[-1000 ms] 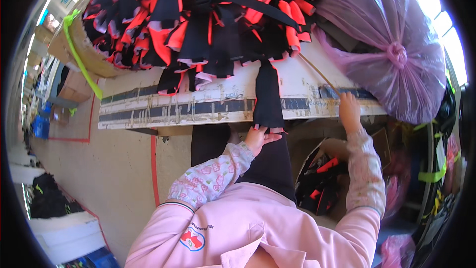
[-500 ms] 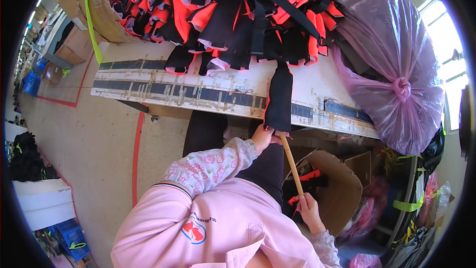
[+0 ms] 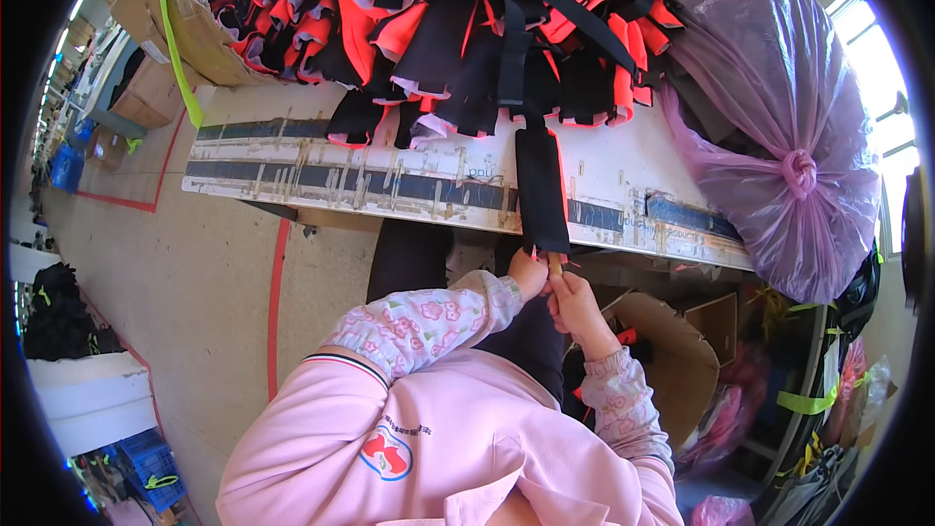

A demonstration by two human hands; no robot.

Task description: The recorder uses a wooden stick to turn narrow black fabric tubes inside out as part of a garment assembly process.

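A black fabric sleeve [image 3: 542, 190] with a red-orange edge hangs over the front of the table from the pile. My left hand [image 3: 527, 276] is closed on its lower end. Close beside it, my right hand [image 3: 577, 310] grips a pale wooden stick [image 3: 555, 264]. Only a short bit of the stick shows, at the sleeve's lower opening; the rest is hidden by my fingers and the fabric. Above lies a heap of black and red-orange fabric pieces [image 3: 467, 63] with black straps and buckles among them.
The worn white tabletop [image 3: 341, 190] has dark tape strips. A cardboard box [image 3: 185, 24] stands at the far left of it, a knotted purple plastic bag [image 3: 769, 107] at the right. An open carton [image 3: 672, 356] sits below on the right. Red lines [image 3: 277, 302] mark the floor.
My right hand has moved up with the stick until it is beside my left hand. Much less of the stick shows below the sleeve. My left hand keeps its hold.
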